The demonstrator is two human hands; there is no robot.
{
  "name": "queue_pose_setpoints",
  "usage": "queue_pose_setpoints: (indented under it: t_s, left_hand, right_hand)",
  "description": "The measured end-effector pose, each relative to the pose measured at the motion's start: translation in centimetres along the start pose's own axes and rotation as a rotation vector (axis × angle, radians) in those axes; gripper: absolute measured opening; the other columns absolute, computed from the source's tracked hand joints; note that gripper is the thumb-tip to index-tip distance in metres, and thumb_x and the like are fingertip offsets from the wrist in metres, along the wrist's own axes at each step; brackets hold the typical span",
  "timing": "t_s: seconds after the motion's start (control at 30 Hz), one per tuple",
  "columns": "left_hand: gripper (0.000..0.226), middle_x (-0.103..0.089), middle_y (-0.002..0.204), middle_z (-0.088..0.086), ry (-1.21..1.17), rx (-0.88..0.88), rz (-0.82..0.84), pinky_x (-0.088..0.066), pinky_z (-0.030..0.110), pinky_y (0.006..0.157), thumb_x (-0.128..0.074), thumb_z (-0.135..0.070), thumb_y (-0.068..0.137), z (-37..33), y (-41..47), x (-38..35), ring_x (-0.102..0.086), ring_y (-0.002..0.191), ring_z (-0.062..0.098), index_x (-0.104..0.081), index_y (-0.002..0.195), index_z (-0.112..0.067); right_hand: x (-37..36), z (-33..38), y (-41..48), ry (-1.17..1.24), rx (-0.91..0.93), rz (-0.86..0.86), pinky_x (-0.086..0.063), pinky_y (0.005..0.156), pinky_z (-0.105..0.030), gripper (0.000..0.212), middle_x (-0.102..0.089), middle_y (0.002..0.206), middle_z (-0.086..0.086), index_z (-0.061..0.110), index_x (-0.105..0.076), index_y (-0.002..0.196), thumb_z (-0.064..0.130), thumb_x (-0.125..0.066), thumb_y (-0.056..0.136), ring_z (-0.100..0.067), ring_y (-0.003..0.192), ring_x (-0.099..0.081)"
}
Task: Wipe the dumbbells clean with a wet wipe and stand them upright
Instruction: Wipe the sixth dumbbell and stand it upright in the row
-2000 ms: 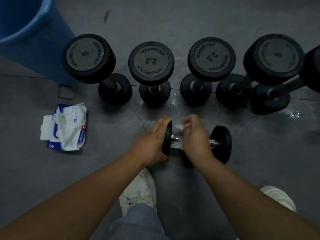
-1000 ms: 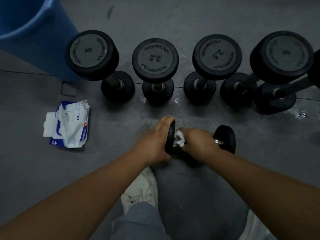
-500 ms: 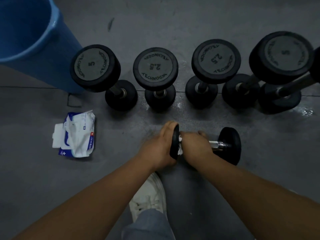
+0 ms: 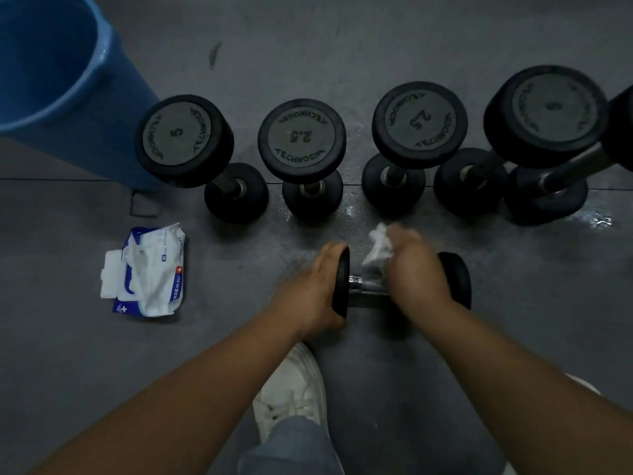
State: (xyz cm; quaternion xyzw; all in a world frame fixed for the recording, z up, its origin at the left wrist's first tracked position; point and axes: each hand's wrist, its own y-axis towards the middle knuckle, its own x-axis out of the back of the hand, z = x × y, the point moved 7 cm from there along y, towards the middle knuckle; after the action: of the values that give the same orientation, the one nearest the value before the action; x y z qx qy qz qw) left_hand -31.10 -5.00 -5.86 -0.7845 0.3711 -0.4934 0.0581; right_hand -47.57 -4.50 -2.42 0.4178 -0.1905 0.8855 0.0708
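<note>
Now, left hand (image 4: 310, 289) gripping dumbbell (image 4: 368, 286) edge, right hand (image 4: 416, 269) clutching wipe (image 4: 378, 246)

One wide-angle camera rides on the person's head, facing forward and steeply down at the grey floor (image 4: 548, 286) from close range. Both forearms stretch up from 6 o'clock above a white shoe (image 4: 291, 389). The left hand (image 4: 308, 293) and right hand (image 4: 414, 269) sit just right of centre. A row of standing dumbbells (image 4: 301, 142) spans 11 to 2 o'clock, and a blue bin (image 4: 68, 97) fills 10 o'clock.

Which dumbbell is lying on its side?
The small black chrome-handled dumbbell nearest the camera lies horizontal; the other black dumbbells behind it stand on end.
</note>
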Motion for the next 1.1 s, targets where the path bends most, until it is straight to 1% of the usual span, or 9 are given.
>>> queue_pose_setpoints:
  t_s: [0.1, 0.27, 0.37, 0.5, 0.63, 0.7, 0.83, 0.97, 1.1]
  left_hand:
    - [0.115, -0.014, 0.155, -0.015, -0.028, -0.028, -0.027, -0.054, 0.041, 0.08, -0.083, -0.032, 0.059, 0.0, 0.0, -0.1, -0.061, 0.104, 0.027, -0.008, 0.147, -0.034]
    - [0.109, -0.013, 0.158, -0.013, -0.087, -0.078, -0.057, -0.052, 0.044, 0.088, -0.079, -0.04, 0.065, -0.1, -0.2, -0.1, -0.056, 0.116, 0.025, -0.01, 0.149, -0.029]
    - [0.115, -0.006, 0.16, -0.013, -0.052, -0.04, -0.025, -0.052, 0.043, 0.09, -0.082, -0.035, 0.065, 0.1, -0.3, -0.2, -0.055, 0.118, 0.024, -0.005, 0.15, -0.03]
    - [0.119, -0.006, 0.158, -0.015, -0.013, -0.013, -0.008, -0.054, 0.042, 0.085, -0.084, -0.03, 0.06, -0.1, -0.3, -0.1, -0.059, 0.112, 0.027, -0.005, 0.149, -0.032]
    - [0.122, -0.007, 0.156, -0.016, 0.003, 0.007, 0.028, -0.054, 0.042, 0.08, -0.087, -0.031, 0.057, 0.0, 0.1, 0.1, -0.06, 0.107, 0.026, -0.005, 0.147, -0.035]
    - [0.123, -0.008, 0.158, -0.014, 0.011, 0.0, 0.024, -0.053, 0.039, 0.081, -0.087, -0.031, 0.058, -0.1, 0.1, 0.2, -0.058, 0.11, 0.026, -0.006, 0.15, -0.032]
    - [0.121, -0.005, 0.159, -0.015, 0.009, -0.011, 0.01, -0.051, 0.038, 0.087, -0.084, -0.032, 0.06, 0.0, -0.5, -0.2, -0.055, 0.118, 0.027, -0.005, 0.152, -0.031]
    - [0.12, -0.006, 0.158, -0.017, -0.019, 0.007, 0.011, -0.053, 0.037, 0.083, -0.084, -0.03, 0.059, 0.1, -0.3, -0.1, -0.057, 0.112, 0.024, -0.005, 0.149, -0.033]
    - [0.116, -0.013, 0.152, -0.019, -0.008, -0.016, -0.009, -0.056, 0.044, 0.078, -0.084, -0.029, 0.056, 0.0, -0.1, 0.2, -0.062, 0.103, 0.024, -0.007, 0.143, -0.039]
  right_hand:
    - [-4.1, 0.8, -1.7, -0.332, 0.04, 0.148, -0.043, 0.086, -0.038, 0.024, -0.051, 0.108, -0.007, 0.02, -0.056, 0.114, 0.019, -0.05, 0.09, -0.028, 0.101, -0.053]
    - [-6.4, 1.7, -5.8, -0.303, 0.209, 0.3, -0.011, 0.117, -0.044, 0.069, -0.036, 0.15, -0.006, 0.01, -0.032, 0.146, 0.028, -0.046, 0.081, -0.023, 0.141, -0.03]
    - [-5.7, 1.0, -6.3, -0.436, 0.331, 0.359, -0.001, 0.118, -0.046, 0.059, -0.021, 0.161, -0.003, 0.016, -0.025, 0.152, 0.036, -0.027, 0.097, -0.017, 0.149, -0.016]
    - [-5.1, 1.0, -2.4, -0.447, 0.305, 0.457, -0.008, 0.116, -0.047, 0.024, -0.056, 0.135, 0.002, 0.027, -0.056, 0.119, 0.029, -0.044, 0.097, -0.015, 0.137, -0.039]
    - [-5.1, 1.3, 0.2, -0.459, 0.236, 0.629, -0.033, 0.093, -0.037, 0.017, -0.066, 0.1, 0.001, 0.027, -0.048, 0.075, 0.035, -0.056, 0.088, -0.023, 0.104, -0.06]
    - [-4.9, 2.3, 0.2, -0.532, 0.274, 0.61, -0.034, 0.088, -0.033, 0.015, -0.066, 0.1, -0.002, 0.025, -0.05, 0.077, 0.034, -0.058, 0.086, -0.024, 0.101, -0.06]
    - [-4.6, 1.6, -1.6, -0.45, 0.387, 0.392, -0.024, 0.111, -0.034, 0.011, -0.07, 0.087, 0.001, 0.027, -0.055, 0.08, 0.032, -0.056, 0.089, -0.02, 0.093, -0.063]
    - [-3.6, -1.2, -1.2, 0.08, 0.036, 0.205, -0.05, 0.083, -0.036, 0.011, -0.072, 0.082, 0.0, 0.024, -0.071, 0.093, 0.026, -0.06, 0.092, -0.018, 0.081, -0.065]
    - [-4.3, -0.6, 0.8, 0.098, -0.144, 0.174, -0.053, 0.075, -0.041, 0.02, -0.064, 0.077, -0.006, 0.036, -0.044, 0.101, 0.02, -0.051, 0.092, -0.027, 0.077, -0.063]
